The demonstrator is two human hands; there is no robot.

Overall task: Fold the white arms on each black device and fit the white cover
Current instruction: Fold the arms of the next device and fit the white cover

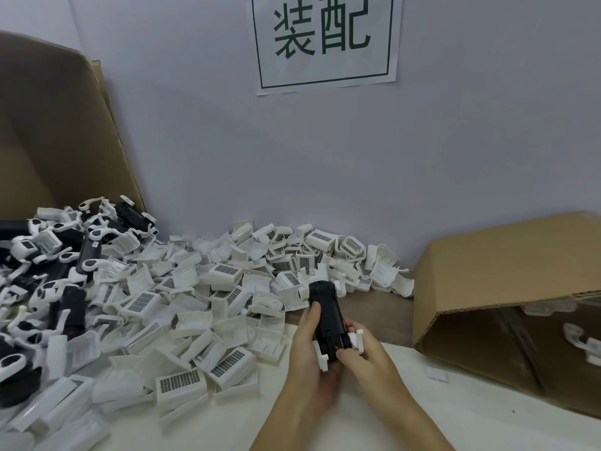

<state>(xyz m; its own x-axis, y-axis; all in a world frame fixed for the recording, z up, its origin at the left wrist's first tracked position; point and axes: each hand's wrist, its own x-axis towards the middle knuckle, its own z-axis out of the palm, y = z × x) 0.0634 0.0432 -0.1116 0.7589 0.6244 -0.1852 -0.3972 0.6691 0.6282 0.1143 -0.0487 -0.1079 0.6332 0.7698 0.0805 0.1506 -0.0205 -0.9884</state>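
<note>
Plastic is all the black device (326, 315) seems to be: a smooth, elongated dark body, held just above the table (455, 418) near its front edge. White arms (357, 340) are sticking out stiffly at its near end, thin and hinged. The left hand (309, 359) is cradling and gripping the body; the right hand (364, 359) is pinching the near end. Forcing an arm against its hinge could snap it. Ribbed white covers (182, 382) are lying heaped just beside, easily knocked.

Black device (326, 315) glossy plastic; white covers (182, 384) matt plastic; box (507, 255) corrugated cardboard.
</note>
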